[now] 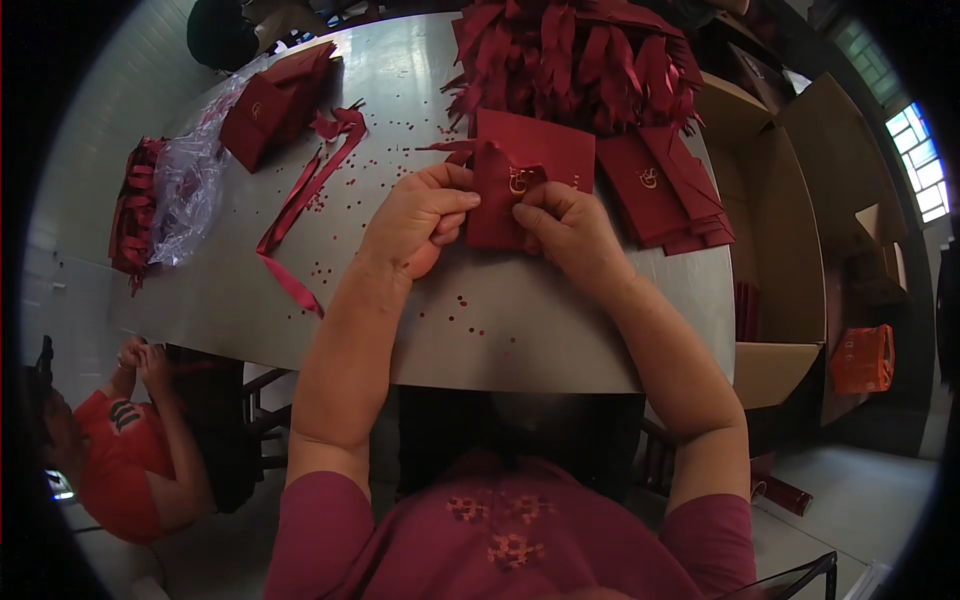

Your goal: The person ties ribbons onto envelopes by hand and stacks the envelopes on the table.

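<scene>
A dark red gift bag point(560, 150) with a gold emblem lies flat on the table in front of me. A dark red ribbon point(512, 163) runs across its face, one end sticking out to the left. At the bag's left edge, my left hand point(425, 212) is closed in a pinch, apparently on the ribbon; the fingertips partly hide it. My right hand point(572, 232) pinches the ribbon beside the gold emblem, over the lower right of the bag. Where the ribbon meets the bag is partly covered by my fingers.
Beside the bag lies a stack of similar bags point(650, 190); behind it is a heap of ribbons point(590, 70). Left are more bags point(265, 115), loose ribbon point(300, 205), plastic wrap point(190, 210) and red dots. A cardboard box point(780, 220) stands right. A person point(120, 450) sits left.
</scene>
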Tool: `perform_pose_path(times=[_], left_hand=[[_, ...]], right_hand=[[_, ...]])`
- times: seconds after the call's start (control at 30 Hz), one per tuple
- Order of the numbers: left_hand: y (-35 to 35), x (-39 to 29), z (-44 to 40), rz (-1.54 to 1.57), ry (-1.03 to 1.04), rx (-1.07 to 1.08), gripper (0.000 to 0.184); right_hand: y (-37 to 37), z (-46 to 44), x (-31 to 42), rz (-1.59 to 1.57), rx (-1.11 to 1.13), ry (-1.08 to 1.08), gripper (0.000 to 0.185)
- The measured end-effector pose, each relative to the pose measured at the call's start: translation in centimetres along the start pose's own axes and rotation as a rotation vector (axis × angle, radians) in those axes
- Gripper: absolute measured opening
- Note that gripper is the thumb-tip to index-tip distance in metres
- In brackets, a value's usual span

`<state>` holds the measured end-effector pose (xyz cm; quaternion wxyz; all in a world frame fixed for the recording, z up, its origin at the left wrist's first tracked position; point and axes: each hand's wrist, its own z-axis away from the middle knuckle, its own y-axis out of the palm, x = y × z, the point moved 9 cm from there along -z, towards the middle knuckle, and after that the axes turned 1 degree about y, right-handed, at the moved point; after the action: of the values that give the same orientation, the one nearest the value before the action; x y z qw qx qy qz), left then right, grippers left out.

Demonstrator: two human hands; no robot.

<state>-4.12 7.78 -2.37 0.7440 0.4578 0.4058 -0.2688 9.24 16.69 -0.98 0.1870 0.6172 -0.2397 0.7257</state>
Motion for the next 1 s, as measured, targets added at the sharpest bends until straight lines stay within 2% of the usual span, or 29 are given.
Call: perform_pose_path(times=[0.13, 0.2, 0.3, 0.43, 0.6, 0.73, 0.93, 1.0], left_hand=[[0.6, -0.3, 0.3, -0.030, 0.041, 0.024, 0.018], [1.4, -0.5, 0.4, -0.056, 0.076, 0.033, 0.017], [1.2, -0.8, 0.6, -0.164, 0.133, -0.060, 0.017], [0.8, 0.0, 0.4, -0.077, 0.098, -0.029, 0.017], [1.1, 0.1, 0.9, -0.017, -0.009, 0.012, 0.023], [1.5, -1.0, 1.7, -0.236, 0.018, -0.075, 0.029], [1.0, -1.4, 1.2, -0.268, 0.140, -0.071, 0.028], [1.1, -1.6, 1.2, -0.236, 0.159, -0.063, 0.028]], right_hand=[[0.1, -0.3, -0.2, 0.054, -0.016, -0.064, 0.016], [-0.2, -0.5, -0.5, -0.036, -0.075, -0.111, 0.016], [-0.2, -0.8, -0.3, -0.069, -0.124, -0.205, 0.015], [-0.3, -0.5, 0.1, -0.012, -0.168, -0.205, 0.013], [-0.1, -0.7, -1.4, -0.086, -0.144, -0.081, 0.010], [0.1, -0.2, -0.7, -0.077, -0.122, -0.052, 0.010], [0.4, -0.4, -1.2, -0.105, -0.125, -0.118, 0.006], [0.3, -0.1, 0.0, 0.123, -0.169, -0.290, 0.004]])
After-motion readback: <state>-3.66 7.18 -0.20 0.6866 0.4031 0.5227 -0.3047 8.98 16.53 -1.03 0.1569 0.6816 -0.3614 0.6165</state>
